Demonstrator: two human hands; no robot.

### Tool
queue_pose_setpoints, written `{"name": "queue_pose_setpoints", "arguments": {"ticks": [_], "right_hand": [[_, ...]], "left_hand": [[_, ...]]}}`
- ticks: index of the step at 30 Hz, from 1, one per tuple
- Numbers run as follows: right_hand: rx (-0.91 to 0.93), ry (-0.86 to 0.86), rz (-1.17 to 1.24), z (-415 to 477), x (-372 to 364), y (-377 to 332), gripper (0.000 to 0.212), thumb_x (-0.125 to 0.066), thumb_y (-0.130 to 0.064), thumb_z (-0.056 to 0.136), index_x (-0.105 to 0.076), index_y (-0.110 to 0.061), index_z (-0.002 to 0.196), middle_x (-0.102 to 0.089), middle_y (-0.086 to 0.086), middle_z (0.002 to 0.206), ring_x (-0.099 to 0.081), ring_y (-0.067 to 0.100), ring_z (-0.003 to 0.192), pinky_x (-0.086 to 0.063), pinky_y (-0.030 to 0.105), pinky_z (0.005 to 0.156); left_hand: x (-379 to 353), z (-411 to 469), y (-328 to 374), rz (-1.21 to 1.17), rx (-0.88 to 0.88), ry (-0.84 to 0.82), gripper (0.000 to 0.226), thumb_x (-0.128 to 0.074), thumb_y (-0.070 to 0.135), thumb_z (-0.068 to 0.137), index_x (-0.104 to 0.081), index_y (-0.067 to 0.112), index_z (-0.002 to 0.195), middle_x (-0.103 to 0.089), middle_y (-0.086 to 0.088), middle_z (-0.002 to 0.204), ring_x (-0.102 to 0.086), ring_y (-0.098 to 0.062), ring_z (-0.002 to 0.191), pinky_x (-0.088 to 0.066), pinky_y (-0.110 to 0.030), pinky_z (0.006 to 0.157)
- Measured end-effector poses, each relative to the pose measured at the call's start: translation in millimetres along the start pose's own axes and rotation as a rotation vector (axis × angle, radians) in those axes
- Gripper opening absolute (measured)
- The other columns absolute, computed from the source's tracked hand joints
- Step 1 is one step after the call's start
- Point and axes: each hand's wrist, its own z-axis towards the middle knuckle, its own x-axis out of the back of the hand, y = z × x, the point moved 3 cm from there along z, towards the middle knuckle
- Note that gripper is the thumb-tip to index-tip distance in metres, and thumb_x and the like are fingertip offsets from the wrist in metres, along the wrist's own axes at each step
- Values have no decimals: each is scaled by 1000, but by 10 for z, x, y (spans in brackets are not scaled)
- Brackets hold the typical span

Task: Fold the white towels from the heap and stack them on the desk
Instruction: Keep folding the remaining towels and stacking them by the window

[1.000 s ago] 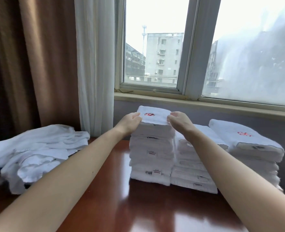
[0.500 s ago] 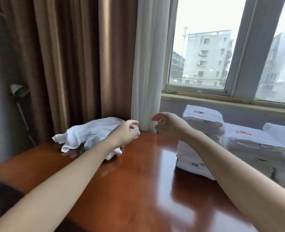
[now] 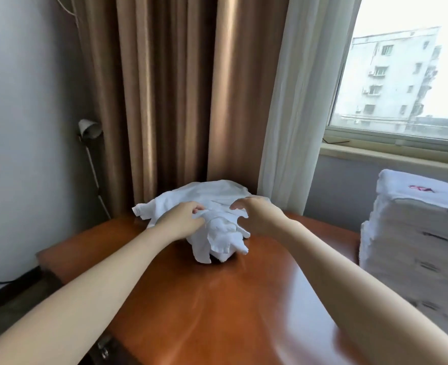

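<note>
A crumpled heap of white towels [image 3: 215,198] lies at the far end of the glossy red-brown desk [image 3: 230,299], in front of the curtains. My left hand [image 3: 182,219] is on the heap's left side and pinches a fold of towel between thumb and fingers. Over the right side of the heap, my right hand [image 3: 258,214] has its fingers spread and bent, with the tips at the cloth and nothing gripped. At the right edge stands a tall stack of folded white towels [image 3: 415,233], the top one bearing a red emblem.
Brown curtains [image 3: 165,101] and a sheer white curtain [image 3: 294,101] hang just behind the heap. A window sill [image 3: 391,151] runs at the right. A small lamp [image 3: 90,130] on a thin stem stands by the grey wall, left of the desk's rounded left edge.
Both hands left the top of the folded stack and swung left to the heap. The view turned left with them, so the stack now sits at the right edge.
</note>
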Motion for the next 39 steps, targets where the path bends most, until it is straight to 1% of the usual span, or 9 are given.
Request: {"name": "queue_pose_setpoints", "arguments": {"ticks": [9,11,14,19,22,25,28,31,39], "right_hand": [[8,-3,51,945,-536,311,37,-50,-26,95,-55,-34,131,-51,-10,140,-53,13,100,-37,24,56],[10,-9,89,1127,-632,345,38,-48,-25,96,-53,-32,133,-49,-8,143,-54,15,109,-50,31,73],[-8,-9,152,1358,-734,354,45,-49,-30,98,-44,-28,143,-48,-6,146,-54,18,124,-48,34,91],[-22,35,175,1679,-848,356,45,-50,-34,98,-45,-30,142,-54,-5,141,-59,17,115,-44,28,73],[-28,16,139,1833,-935,384,47,-51,-29,97,-44,-32,144,-56,-5,138,-59,17,113,-36,24,60],[-70,5,139,1911,-999,429,51,-52,-24,95,-45,-31,145,-56,-2,139,-56,20,120,-43,27,77],[-126,-13,148,1934,-1075,455,36,-51,-25,95,-63,-25,129,-66,2,125,-60,24,114,-50,33,87],[-189,30,191,1937,-1042,469,24,-49,-24,97,-70,-14,100,-71,7,100,-65,27,94,-45,30,65],[-124,360,202,1501,-394,347,21,-34,-26,102,-52,-16,105,-62,4,84,-59,30,81,-37,35,58]], "left_hand": [[-131,823,-277,97,28,68,48,-53,34,95,-47,28,142,-46,3,148,-57,-18,119,-51,-37,95],[-134,947,-358,128,46,107,47,-51,31,97,-45,28,144,-45,2,148,-58,-19,115,-52,-37,92],[-148,1076,-460,141,68,151,46,-48,24,100,-43,27,145,-51,1,143,-64,-17,99,-54,-36,84],[-201,1191,-567,250,73,225,41,-50,20,98,-54,19,139,-61,-3,132,-57,-21,119,-49,-34,90],[-231,1242,-628,251,74,249,21,-50,16,96,-67,8,105,-70,-8,97,-63,-27,95,-42,-31,66],[-262,1256,-674,243,83,258,24,-47,11,95,-65,9,79,-67,-8,79,-63,-27,81,-47,-40,68],[-304,1257,-701,278,84,286,28,-46,14,98,-68,11,80,-68,-5,81,-63,-23,81,-52,-41,76],[-294,1256,-706,269,92,301,27,-48,18,100,-71,17,87,-70,2,86,-63,-18,86,-53,-39,78],[8,1092,-259,41,40,482,21,-36,26,103,-56,28,96,-66,5,77,-63,-16,75,-49,-37,64]]}}
